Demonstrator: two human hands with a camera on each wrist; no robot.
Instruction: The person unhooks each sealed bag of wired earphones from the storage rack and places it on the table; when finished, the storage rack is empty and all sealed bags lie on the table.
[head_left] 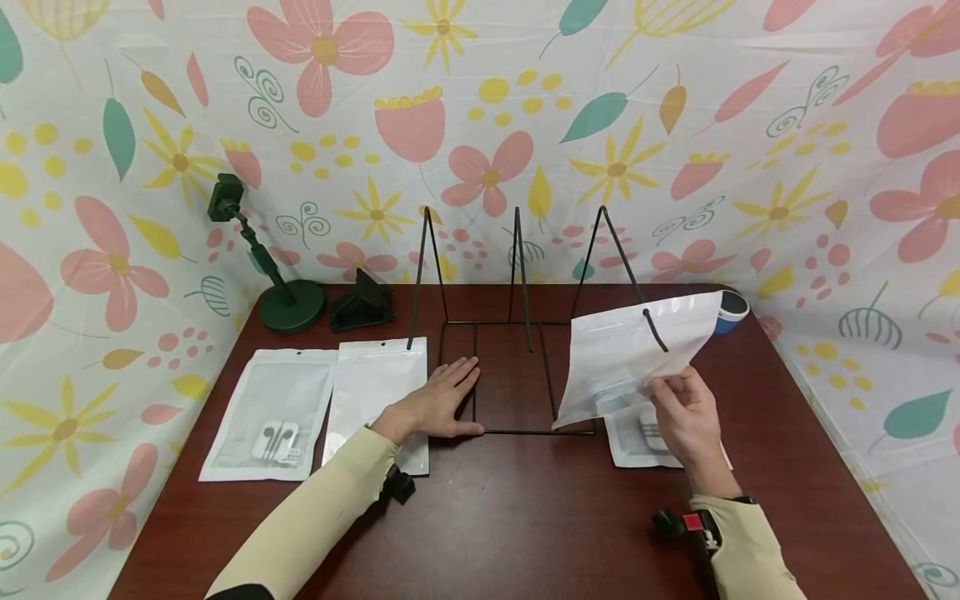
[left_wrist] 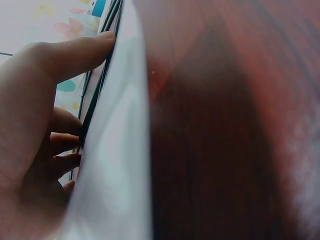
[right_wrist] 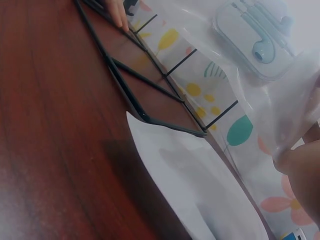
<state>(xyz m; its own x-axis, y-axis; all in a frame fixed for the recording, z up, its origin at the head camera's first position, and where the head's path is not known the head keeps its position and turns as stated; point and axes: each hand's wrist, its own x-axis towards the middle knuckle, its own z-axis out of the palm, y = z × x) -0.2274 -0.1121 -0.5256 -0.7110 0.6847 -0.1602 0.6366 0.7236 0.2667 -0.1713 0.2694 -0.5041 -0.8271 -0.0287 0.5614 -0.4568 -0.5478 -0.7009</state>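
Observation:
My left hand (head_left: 438, 404) rests, fingers extended, on the left side of a black wire display rack (head_left: 525, 432). My right hand (head_left: 688, 417) pinches the lower edge of a white zip bag (head_left: 637, 333). That bag is tilted, and the rack's right prong (head_left: 655, 330) pokes out through its top strip. Through the bag's clear face, the right wrist view shows earphones (right_wrist: 262, 50) in a plastic case. Partly under the right hand, another bag (head_left: 628, 442) lies on the table. A white bag (head_left: 382, 375) lies beside the left hand.
Farther left lies a clear-fronted bag (head_left: 288, 379) with earphones in it. Behind the bags stand a dark green stand (head_left: 292, 306) with a jointed arm and a small black holder (head_left: 362, 302). A blue and white round container (head_left: 732, 312) sits at the back right.

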